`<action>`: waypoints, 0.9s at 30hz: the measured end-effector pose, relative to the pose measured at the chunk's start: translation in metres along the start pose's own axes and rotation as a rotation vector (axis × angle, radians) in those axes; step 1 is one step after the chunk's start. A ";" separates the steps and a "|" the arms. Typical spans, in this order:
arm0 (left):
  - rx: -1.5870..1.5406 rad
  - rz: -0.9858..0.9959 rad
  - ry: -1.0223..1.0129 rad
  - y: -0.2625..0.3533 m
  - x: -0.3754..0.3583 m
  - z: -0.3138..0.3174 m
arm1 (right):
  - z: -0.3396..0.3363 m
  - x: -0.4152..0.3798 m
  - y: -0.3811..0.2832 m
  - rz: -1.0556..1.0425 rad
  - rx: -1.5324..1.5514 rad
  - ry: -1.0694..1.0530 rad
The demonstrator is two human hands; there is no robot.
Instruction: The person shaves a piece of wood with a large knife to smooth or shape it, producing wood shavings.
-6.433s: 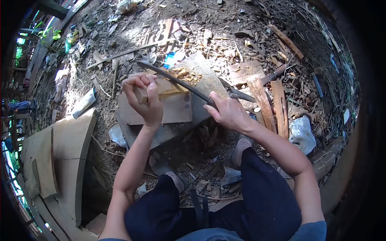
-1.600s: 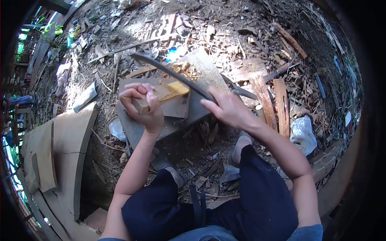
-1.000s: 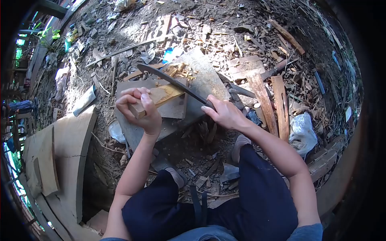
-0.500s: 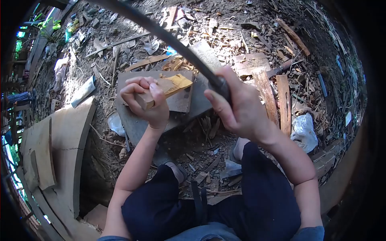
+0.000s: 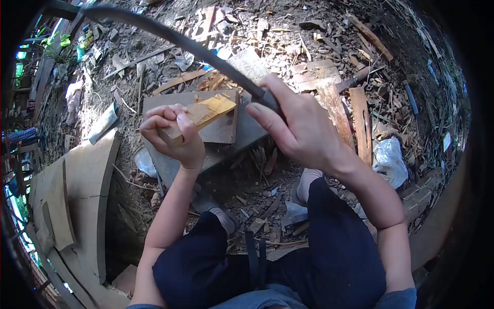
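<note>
My left hand is closed around one end of a small wood block, whose far end is cut to bright yellow wood. The block is tilted over a flat board lying on a grey slab. My right hand grips the handle of a long dark metal tool. The tool rises up and left across the view, above the block, not touching it. Its far end reaches the top left corner, where a dark head shows.
Large planks lean at the left. Wood strips, a sheathed-looking knife and a clear plastic bag lie on the right. Wood chips are scattered behind the board. My feet flank the slab's near side.
The right hand has shifted slightly left, and more of the raised tool shows at the top left. The left hand and block appear a little further left as the view has shifted.
</note>
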State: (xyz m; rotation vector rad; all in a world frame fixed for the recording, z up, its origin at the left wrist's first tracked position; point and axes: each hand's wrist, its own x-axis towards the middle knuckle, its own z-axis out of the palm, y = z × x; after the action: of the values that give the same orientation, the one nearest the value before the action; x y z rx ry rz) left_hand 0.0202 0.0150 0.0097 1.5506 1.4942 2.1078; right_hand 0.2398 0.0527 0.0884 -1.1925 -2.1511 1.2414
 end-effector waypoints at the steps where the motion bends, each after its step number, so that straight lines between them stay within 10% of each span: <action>1: 0.006 -0.002 0.002 0.000 -0.001 0.000 | 0.000 -0.001 -0.006 -0.104 0.026 0.093; 7: -0.005 0.019 -0.057 0.000 -0.001 -0.003 | 0.062 -0.011 0.087 0.135 -0.446 -0.079; 17: -0.003 0.000 0.028 -0.004 -0.003 -0.002 | 0.007 0.004 0.011 0.093 -0.066 -0.056; 20: -0.016 0.006 0.020 -0.004 -0.003 -0.003 | 0.006 0.002 -0.002 -0.194 0.074 0.216; 27: 0.011 0.048 -0.051 -0.003 -0.007 -0.006 | 0.070 -0.016 0.102 0.076 -0.387 -0.045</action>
State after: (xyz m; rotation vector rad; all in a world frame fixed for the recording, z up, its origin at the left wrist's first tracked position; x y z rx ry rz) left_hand 0.0170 0.0087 0.0029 1.6471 1.4694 2.0717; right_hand 0.2507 0.0285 -0.0333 -1.4185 -2.4764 0.9100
